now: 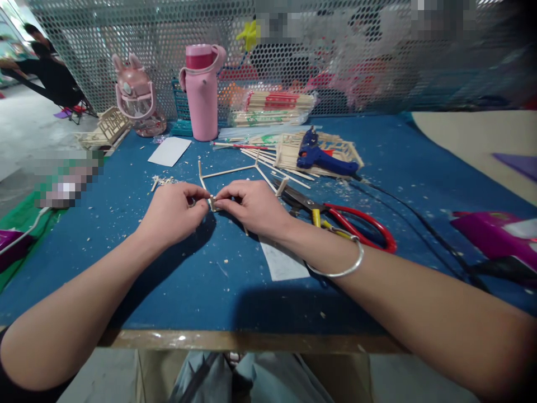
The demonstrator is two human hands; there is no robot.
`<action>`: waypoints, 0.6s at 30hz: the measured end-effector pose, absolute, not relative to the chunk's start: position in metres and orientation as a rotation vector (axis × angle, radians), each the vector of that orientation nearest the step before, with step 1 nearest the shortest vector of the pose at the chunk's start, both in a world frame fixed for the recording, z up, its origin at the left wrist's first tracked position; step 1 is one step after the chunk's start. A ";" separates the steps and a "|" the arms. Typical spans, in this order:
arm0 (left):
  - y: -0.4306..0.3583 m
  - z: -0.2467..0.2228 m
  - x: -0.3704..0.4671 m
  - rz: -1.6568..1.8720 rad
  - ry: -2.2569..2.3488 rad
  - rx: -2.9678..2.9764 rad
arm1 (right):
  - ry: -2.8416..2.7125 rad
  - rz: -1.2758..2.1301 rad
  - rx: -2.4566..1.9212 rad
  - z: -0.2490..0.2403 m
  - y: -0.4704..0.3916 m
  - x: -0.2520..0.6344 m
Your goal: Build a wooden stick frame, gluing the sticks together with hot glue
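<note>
A small frame of thin wooden sticks (230, 171) lies on the blue table, with short posts rising at its corners. At its near left corner my left hand (176, 214) pinches a short wooden stick (212, 204) between thumb and fingertips. From the other side, the thumb and fingers of my right hand (257, 208) close on the same spot, so both hands' fingertips nearly meet. My fingers and palm cover part of the frame's near side. Beside my right wrist lie scissors (361, 224) with red handles and a yellow-handled tool (316, 218).
A blue glue gun (323, 159) rests on a stick lattice at the back, its cable running right. Loose sticks (285, 168), a pink bottle (202, 101), a clear pink cup (140, 106) and packaged sticks (272, 106) stand or lie behind. White paper (281, 263) sits under my right forearm.
</note>
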State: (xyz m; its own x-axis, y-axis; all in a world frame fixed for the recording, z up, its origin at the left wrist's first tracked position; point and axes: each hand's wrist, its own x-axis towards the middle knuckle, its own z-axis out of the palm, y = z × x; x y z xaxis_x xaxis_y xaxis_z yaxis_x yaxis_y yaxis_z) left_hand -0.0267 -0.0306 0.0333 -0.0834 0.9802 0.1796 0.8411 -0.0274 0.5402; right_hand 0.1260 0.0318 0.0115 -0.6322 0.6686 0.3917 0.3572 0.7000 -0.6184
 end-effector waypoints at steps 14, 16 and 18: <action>-0.028 0.031 -0.025 0.943 1.885 1.817 | -2.282 0.663 -0.816 0.010 0.032 0.125; -0.027 0.031 -0.027 0.945 1.868 1.795 | -2.284 0.661 -0.821 0.010 0.032 0.125; -0.025 0.031 -0.028 0.935 1.850 1.764 | -2.286 0.659 -0.822 0.009 0.032 0.124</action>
State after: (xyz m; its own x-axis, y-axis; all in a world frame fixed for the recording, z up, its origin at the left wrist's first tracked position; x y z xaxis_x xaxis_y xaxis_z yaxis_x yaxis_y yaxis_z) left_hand -0.0278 -0.0254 0.0311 -0.1098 0.9827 0.1488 0.7028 -0.0291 0.7108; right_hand 0.1243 0.0322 0.0094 -0.6183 0.6900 0.3763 0.3841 0.6830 -0.6213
